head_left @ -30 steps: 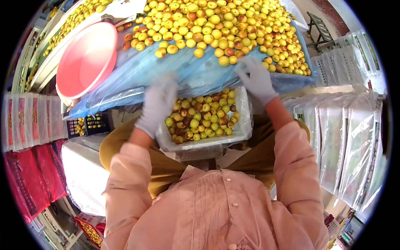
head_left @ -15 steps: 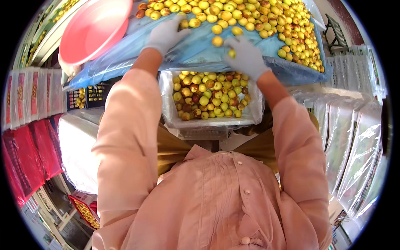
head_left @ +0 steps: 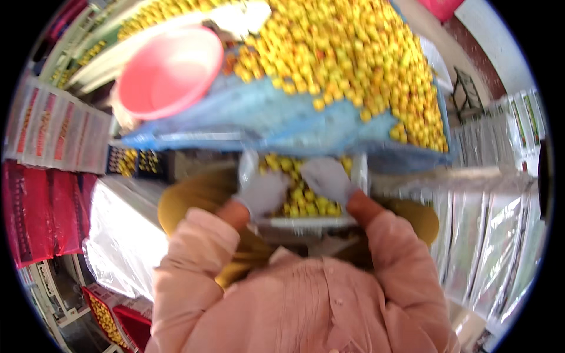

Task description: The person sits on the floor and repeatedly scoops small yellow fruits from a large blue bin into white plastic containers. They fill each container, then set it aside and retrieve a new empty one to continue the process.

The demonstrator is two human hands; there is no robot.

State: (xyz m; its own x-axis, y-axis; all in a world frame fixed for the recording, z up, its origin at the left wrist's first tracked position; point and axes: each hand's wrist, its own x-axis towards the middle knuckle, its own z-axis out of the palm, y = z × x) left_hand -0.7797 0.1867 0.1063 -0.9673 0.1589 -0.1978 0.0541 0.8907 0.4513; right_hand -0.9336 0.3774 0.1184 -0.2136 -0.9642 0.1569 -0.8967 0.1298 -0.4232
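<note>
Both my hands wear pale grey gloves and are over a white, plastic-lined bin [head_left: 362, 170] between my knees. Yellow-green jujubes [head_left: 312, 203] with brown patches fill its bottom. Along the bin's left side, my left hand [head_left: 265, 193] reaches down among the fruit; motion blur hides its fingertips. My right hand [head_left: 329, 176] is above the jujubes at the right, its fingers curled inward toward the left hand. Whatever lies inside those curled fingers is hidden. Beyond the bin, a large heap of jujubes [head_left: 341, 53] spreads over a blue plastic sheet [head_left: 253, 120].
A pink basin [head_left: 170, 73] rests at the sheet's left end. White plastic-wrapped boxes [head_left: 126, 229] stand by my left knee, with red-wrapped packs [head_left: 35, 212] farther left. More clear-wrapped boxes [head_left: 477, 235] line the right side. A dark tray [head_left: 138, 162] holds some fruit.
Both hands have come back from the blue sheet, toward me and down into the bin. The view has tilted, showing more of the heap. The jujube at my right fingers is no longer visible.
</note>
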